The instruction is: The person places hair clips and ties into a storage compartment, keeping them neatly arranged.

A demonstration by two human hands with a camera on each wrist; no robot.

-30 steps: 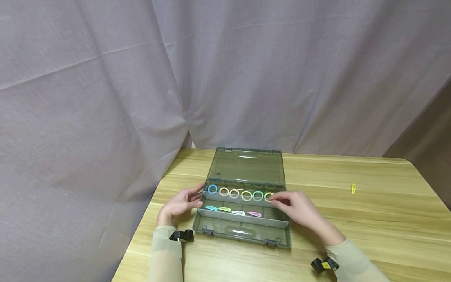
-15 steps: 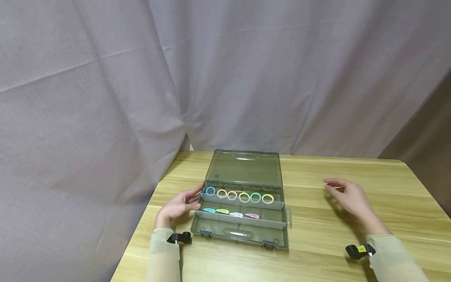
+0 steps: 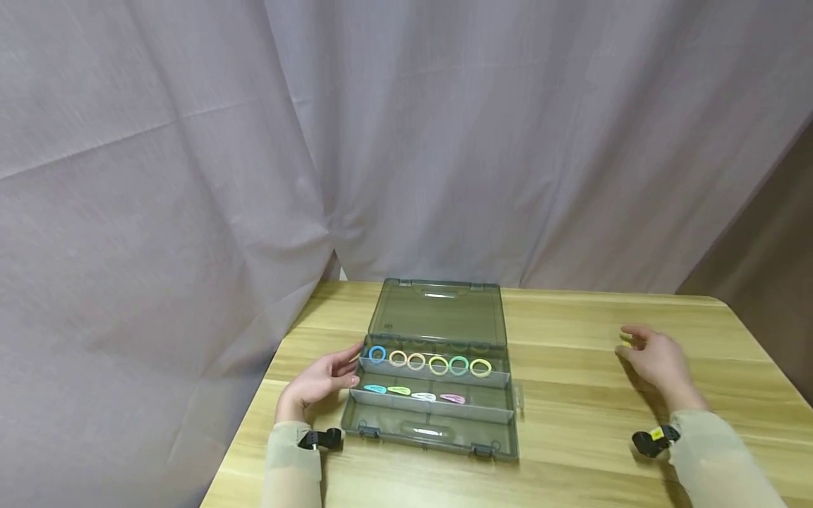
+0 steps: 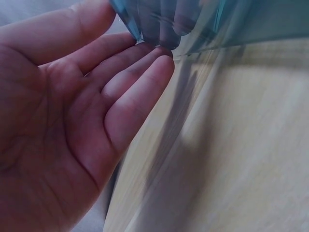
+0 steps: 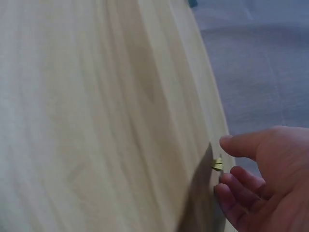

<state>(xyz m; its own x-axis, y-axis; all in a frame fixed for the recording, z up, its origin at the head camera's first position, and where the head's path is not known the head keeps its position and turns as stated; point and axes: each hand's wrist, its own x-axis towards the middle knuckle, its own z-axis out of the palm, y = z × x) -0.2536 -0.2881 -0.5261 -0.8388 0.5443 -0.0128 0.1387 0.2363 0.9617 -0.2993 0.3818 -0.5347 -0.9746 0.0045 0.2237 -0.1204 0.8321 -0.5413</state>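
A grey translucent organizer box lies with its lid raised back. Several coloured hair ties line its back compartment, and several snap hair clips lie in the middle one. My left hand touches the box's left side with relaxed fingers; in the left wrist view, the fingertips rest against its translucent wall. Far to the right, my right hand is lowered around a yellow hair clip on the table. Thumb and fingers stand apart on either side of the clip in the right wrist view.
The wooden table extends right of the box. A grey curtain hangs along the table's back and left. The box's front compartment lies nearest me, with two latches at its front edge.
My right hand has left the yellow hair tie at the box's right end and moved right to the yellow hair clip. The left hand stays at the box's left side.
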